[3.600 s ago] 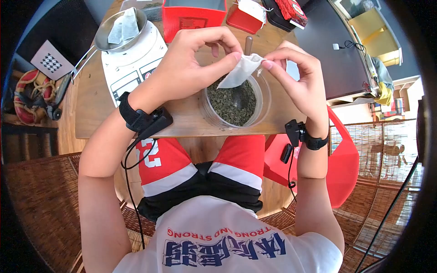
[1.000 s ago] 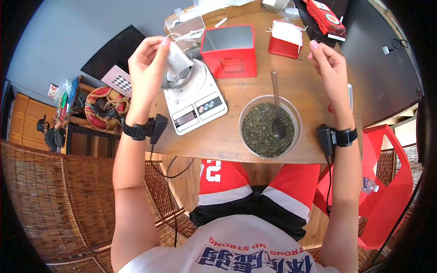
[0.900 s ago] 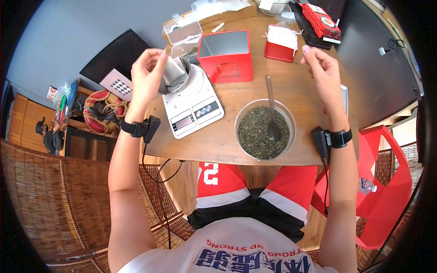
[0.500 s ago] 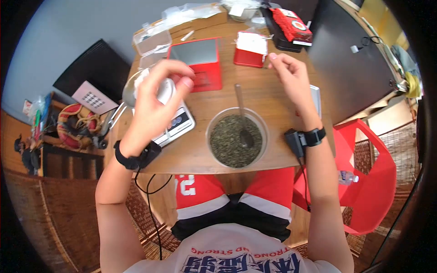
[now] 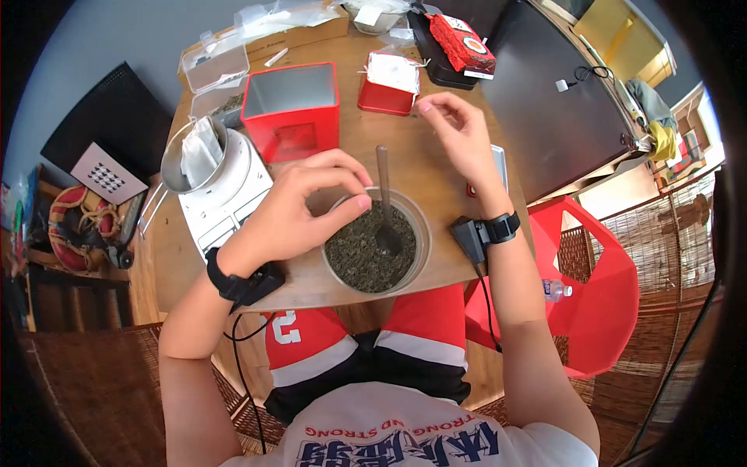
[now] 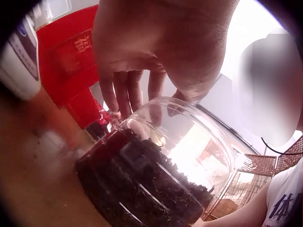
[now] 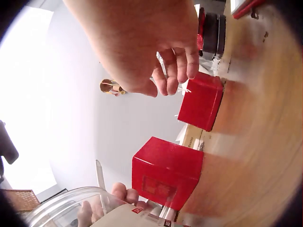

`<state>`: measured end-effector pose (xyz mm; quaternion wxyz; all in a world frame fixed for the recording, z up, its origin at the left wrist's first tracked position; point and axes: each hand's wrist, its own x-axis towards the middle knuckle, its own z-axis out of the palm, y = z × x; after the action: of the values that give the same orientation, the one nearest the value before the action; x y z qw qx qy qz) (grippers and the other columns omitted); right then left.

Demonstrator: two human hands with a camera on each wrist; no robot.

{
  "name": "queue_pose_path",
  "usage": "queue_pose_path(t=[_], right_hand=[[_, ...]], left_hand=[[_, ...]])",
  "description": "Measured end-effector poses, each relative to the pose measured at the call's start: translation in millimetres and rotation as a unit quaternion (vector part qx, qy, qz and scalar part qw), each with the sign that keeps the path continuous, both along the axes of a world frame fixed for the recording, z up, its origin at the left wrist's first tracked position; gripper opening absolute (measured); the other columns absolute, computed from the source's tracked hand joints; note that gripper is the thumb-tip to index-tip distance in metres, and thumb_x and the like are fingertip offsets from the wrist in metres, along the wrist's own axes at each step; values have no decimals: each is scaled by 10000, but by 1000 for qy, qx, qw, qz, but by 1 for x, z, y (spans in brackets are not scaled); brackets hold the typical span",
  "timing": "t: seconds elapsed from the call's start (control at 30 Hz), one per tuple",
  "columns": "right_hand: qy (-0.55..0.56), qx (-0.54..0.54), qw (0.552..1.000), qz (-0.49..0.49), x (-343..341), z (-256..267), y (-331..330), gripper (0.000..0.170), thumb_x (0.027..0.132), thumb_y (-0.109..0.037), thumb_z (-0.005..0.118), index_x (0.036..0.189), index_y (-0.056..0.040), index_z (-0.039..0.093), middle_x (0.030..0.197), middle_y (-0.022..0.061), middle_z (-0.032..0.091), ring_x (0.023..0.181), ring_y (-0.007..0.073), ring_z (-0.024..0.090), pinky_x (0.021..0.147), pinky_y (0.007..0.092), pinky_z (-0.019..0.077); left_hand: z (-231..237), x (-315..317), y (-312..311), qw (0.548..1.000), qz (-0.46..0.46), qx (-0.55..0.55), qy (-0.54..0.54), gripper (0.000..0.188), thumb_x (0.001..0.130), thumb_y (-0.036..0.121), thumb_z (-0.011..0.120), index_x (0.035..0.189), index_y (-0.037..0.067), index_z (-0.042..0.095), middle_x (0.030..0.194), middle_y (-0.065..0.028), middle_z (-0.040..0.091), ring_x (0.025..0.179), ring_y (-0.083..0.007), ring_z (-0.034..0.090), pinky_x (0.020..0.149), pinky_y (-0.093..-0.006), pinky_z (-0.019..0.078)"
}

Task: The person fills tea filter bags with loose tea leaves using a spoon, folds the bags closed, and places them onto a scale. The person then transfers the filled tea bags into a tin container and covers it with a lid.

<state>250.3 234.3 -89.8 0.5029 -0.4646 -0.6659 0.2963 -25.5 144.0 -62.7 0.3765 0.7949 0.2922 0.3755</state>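
A brown wooden table (image 5: 424,173); near its front edge, a round clear plastic tub (image 5: 426,237) of dark dried leaves (image 5: 364,261). The left hand (image 5: 305,206), thumb and fingers parted, hovers over the tub; the right hand (image 5: 459,142), loosely curved, is near a small red box (image 5: 381,99).

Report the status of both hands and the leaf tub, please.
Left hand empty, by the tub. Right hand empty, near the small red box. Tub holds dark leaves; spoon rests on them, possibly in the left hand's way.

White shirt (image 5: 408,436): red “TRONG” and “ND STRONG”, plus navy characters including 体. Left shorts leg (image 5: 307,346): white numeral 2. Red tin (image 6: 68,61): 福. Cardboard box (image 5: 307,37): “Sealer”.
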Motion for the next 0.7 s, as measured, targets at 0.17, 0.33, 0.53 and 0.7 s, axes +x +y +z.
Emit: queue_pose_path(t=[0.17,0.33,0.53,0.7], right_hand=[[-19,86,996,-10,5,20,24,183,984,-166,699,1038,2,746,899,-10,711,851,34,610,797,226,503],[-275,125,953,12,-9,46,82,212,919,-138,753,1119,-66,763,1066,48,726,889,165,652,858,294,527],[-439,62,893,80,-28,60,132,399,850,-229,823,1232,-149,743,1156,120,681,1030,259,634,935,385,533],[-458,28,884,95,-29,58,142,393,833,-217,835,1203,-124,743,1121,103,690,1011,238,637,905,380,537]], left_hand=[[-9,-2,5,999,-9,32,-15,63,920,70,710,894,13,715,1058,-86,697,962,-218,674,895,-344,513],[-10,-2,7,999,-12,31,-15,79,932,80,699,887,17,717,1048,-86,698,967,-209,672,892,-342,510],[-12,-5,9,998,-37,3,-43,119,960,97,684,884,11,715,1048,-80,696,967,-197,665,897,-341,508],[-14,-5,10,998,-44,-2,-48,137,970,106,678,880,9,713,1041,-77,694,967,-185,660,900,-334,505]])
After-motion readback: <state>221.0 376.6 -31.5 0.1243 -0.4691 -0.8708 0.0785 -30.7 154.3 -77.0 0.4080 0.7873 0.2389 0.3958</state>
